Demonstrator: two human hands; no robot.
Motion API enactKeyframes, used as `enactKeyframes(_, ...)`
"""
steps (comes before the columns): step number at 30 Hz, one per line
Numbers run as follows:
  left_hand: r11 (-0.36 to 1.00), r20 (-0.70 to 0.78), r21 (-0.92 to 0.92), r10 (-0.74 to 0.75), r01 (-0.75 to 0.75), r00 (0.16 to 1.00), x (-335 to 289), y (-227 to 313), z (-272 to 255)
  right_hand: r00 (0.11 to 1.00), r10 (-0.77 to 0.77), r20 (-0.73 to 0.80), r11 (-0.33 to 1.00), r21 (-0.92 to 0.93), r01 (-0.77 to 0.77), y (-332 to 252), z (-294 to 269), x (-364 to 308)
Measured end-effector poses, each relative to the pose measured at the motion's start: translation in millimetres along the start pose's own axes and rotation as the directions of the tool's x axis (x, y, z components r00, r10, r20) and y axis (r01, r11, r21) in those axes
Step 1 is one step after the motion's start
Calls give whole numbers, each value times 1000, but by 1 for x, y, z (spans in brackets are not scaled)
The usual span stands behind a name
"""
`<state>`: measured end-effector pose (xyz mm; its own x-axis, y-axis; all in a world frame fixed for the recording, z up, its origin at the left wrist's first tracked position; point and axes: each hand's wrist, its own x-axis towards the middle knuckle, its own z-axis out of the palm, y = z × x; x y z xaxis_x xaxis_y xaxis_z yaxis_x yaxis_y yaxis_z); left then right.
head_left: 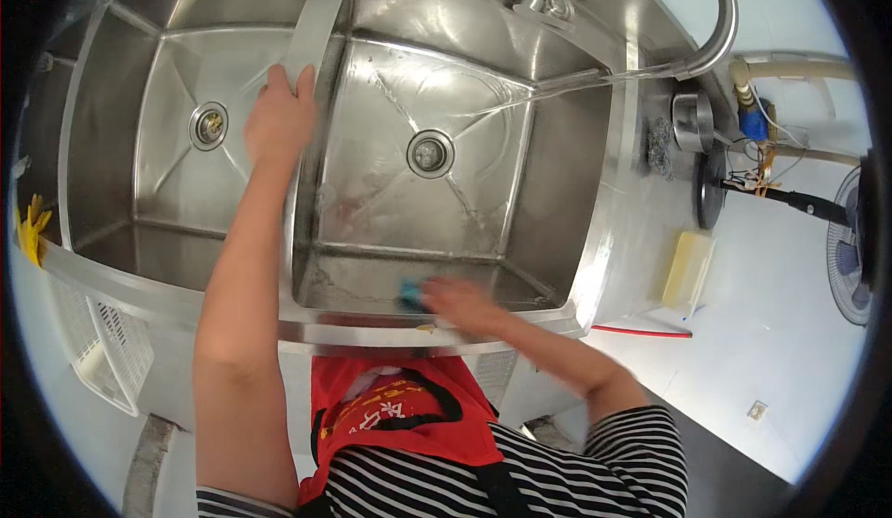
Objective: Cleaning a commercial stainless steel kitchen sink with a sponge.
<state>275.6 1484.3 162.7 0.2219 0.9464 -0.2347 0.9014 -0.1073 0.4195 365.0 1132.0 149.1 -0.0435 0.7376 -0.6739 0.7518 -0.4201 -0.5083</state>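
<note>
By the right basin's point(565, 151) drain point(430, 154), here's how it looks: nearer the person, the right hand point(460, 302), blurred, has its grip closed on a teal cloth point(411, 292) at the near wall. Leftward, the left hand point(282, 114), fingers parted, rests at the divider point(321, 16). Wiping, I'd judge; another stroke calls for steady pressure.

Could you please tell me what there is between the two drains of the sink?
The head view shows the steel divider there, partly hidden by the left hand, with basin surfaces on either side.
</note>
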Motion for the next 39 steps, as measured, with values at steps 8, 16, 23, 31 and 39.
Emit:
enactKeyframes(8, 999, -10, 40, -8, 9, 1000, 0, 1, 0, 958, -114, 262, 980, 191, 64, 87, 59, 95)
enactKeyframes(16, 998, -58, 58, -7, 10, 998, 4, -1, -4, 920, 374, 117, 883, -348, -315, 187, 55, 69)
enactKeyframes(23, 998, -57, 70, 11, -7, 998, 3, -3, 1, 982, -182, 59, 971, 169, 169, 15, 84, 194)
enactKeyframes(31, 996, -68, 84, 17, -12, 998, -2, 6, -3, 895, 430, -120, -285, 922, 260, 34, -60, 221)
enactKeyframes(39, 996, -109, 83, 22, -13, 994, -3, 7, -4, 43, 814, -580, 183, 325, 928, 85, -272, 271)
